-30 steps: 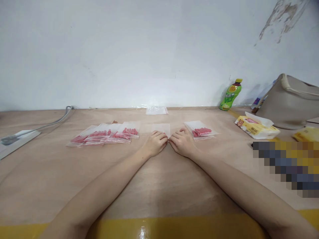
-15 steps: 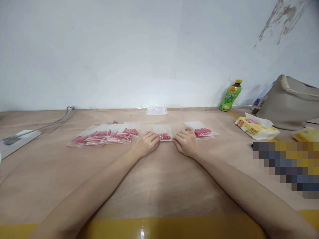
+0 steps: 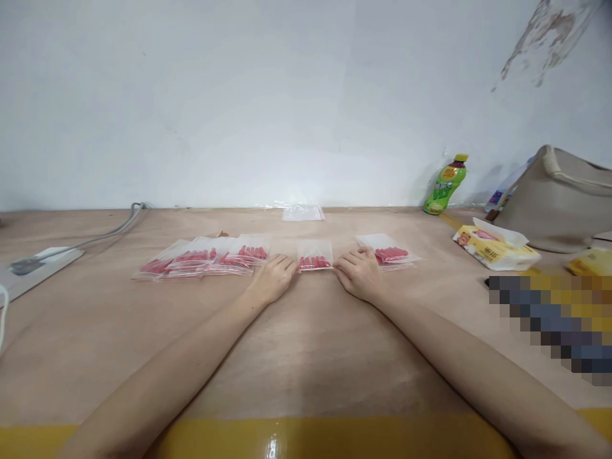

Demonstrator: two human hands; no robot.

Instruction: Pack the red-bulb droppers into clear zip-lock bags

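Between my hands a small clear zip bag [image 3: 314,247] lies on the table, several red sticks inside it near its front edge. My left hand [image 3: 275,278] is closed, fingertips curled down at the bag's near left corner. At the near right corner my right hand [image 3: 359,274] pinches the same front edge. Left of them, overlapping filled zip bags [image 3: 201,255] with red sticks form a spread pile. Another small stack of filled bags [image 3: 389,254] lies just beyond and right of my right hand, partly hidden by it.
Flat clear bags [image 3: 303,213] lie by the wall. At the right are a green bottle [image 3: 445,185], a yellow tissue pack [image 3: 497,247], a beige handbag [image 3: 549,197] and a blurred-out patch. A power strip [image 3: 45,268] with a grey cable lies at the left.
My left hand has slid slightly left along the bag's front edge, showing more of the red sticks. My right hand stays at its corner. The view has shifted a little.
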